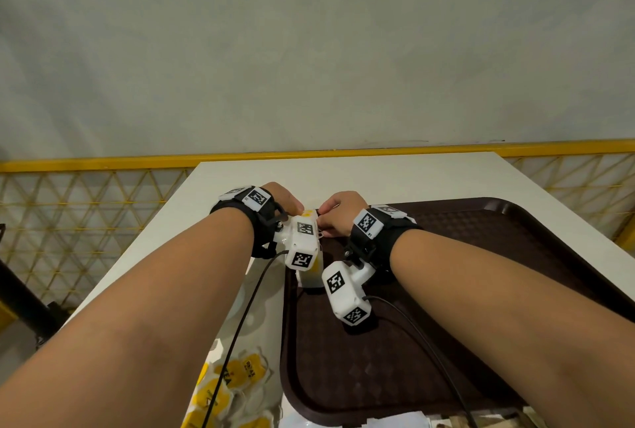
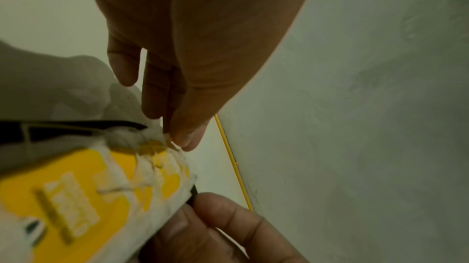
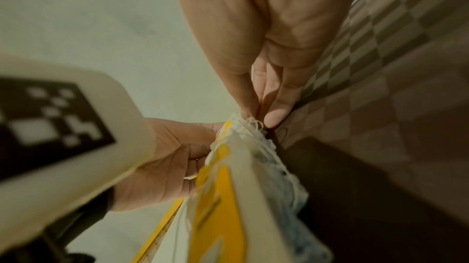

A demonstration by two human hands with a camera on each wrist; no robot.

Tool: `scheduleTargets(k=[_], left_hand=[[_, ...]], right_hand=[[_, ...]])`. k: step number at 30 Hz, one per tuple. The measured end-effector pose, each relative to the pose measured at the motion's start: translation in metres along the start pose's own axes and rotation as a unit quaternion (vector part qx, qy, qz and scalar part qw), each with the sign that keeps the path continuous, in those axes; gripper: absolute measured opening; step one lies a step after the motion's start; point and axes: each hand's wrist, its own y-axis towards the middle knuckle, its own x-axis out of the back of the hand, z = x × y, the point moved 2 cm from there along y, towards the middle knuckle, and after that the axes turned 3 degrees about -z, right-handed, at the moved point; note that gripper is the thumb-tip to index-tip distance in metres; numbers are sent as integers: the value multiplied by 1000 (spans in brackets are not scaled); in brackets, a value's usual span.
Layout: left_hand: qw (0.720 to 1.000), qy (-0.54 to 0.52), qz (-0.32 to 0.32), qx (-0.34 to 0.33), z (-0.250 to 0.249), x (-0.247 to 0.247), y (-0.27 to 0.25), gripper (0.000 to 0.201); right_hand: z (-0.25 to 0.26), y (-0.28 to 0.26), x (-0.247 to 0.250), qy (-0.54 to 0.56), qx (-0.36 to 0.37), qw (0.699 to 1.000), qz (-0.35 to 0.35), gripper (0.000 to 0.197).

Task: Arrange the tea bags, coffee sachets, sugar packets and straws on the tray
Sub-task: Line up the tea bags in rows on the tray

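Observation:
A bundle of yellow-and-white tea bags [image 1: 308, 214] stands at the far left corner of the dark brown tray [image 1: 481, 255], held between both hands. My left hand [image 1: 285, 202] pinches its far end from the left, fingertips on the white paper [image 2: 175, 137]. My right hand [image 1: 338, 212] pinches the same end from the right, where loose strings stick out [image 3: 256, 118]. The bundle's yellow labels [image 2: 76, 197] and layered white edges [image 3: 274, 167] show close up in the wrist views. The left wrist camera hides most of the bundle in the head view.
A loose pile of more tea bags [image 1: 237, 386] lies on the white table [image 1: 343, 176] left of the tray. White packets [image 1: 360, 422] peek in at the bottom edge. Camera cables trail over the tray. A yellow lattice fence [image 1: 86, 214] runs behind the table.

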Motion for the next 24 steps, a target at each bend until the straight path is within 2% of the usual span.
scheduleTargets(k=[13,24], left_hand=[[999,-25,31,11,4,5,-3,34],[999,25,28,6,9,7,-8,36]], right_hand=[[2,1,-7,29,-3,999,-15,21],[1,3,-9,27,-6,999,-22,24]])
